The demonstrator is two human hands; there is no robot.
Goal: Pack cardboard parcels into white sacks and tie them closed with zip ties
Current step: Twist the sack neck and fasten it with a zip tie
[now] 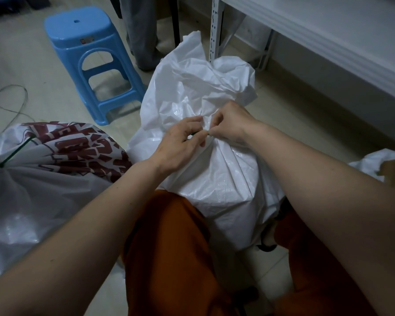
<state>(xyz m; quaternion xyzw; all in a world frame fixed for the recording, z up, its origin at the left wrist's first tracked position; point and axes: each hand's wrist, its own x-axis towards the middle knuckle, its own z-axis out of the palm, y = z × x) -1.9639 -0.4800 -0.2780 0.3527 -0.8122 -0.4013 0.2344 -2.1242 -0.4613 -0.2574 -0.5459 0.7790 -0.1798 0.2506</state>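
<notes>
Both hands work the gathered neck of the white sack (214, 169) between your knees: left hand (180, 144) and right hand (228, 124) pinch the green zip tie (194, 133) (mostly hidden). Keep the gather bunched tight just under your grip, then cinch.

A small packing or storage room: tiled floor (283, 106), white metal shelving (328, 30), blue plastic stool (87, 42), tied sacks (43, 179)

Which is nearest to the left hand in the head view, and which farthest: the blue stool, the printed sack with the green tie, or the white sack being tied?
From the left hand:
1. White sack, gripped at its neck, directly under the hand.
2. Printed sack, lower left, beside the person's knee.
3. Blue stool, upper left, farther back on the floor.
</notes>
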